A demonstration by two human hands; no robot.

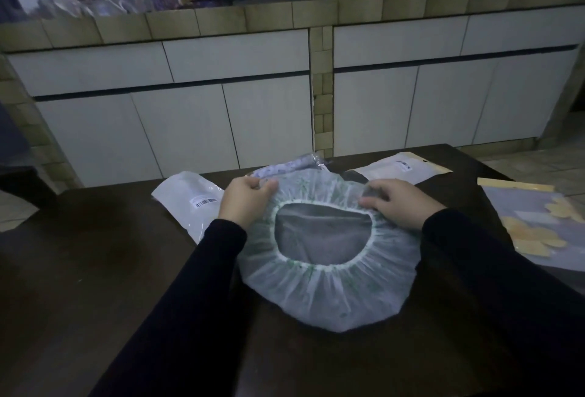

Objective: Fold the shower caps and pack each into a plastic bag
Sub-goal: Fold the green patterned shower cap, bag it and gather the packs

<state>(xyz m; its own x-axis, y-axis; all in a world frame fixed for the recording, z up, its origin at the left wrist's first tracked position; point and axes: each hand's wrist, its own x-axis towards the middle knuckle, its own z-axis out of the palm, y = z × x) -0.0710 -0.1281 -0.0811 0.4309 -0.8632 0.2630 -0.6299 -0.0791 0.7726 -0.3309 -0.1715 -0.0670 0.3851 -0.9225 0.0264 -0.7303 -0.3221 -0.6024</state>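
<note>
No legible txt. White plastic bag (186, 198) on left has a barcode sticker (205, 202), digits too small to read. Far bag (402, 168) at right has a small printed label (404, 164), also unreadable.

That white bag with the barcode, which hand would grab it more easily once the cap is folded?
Probably the left hand. The white bag with the barcode lies right beside its wrist, while the right hand grips the far side of the shower cap and would have to cross over it.
</note>
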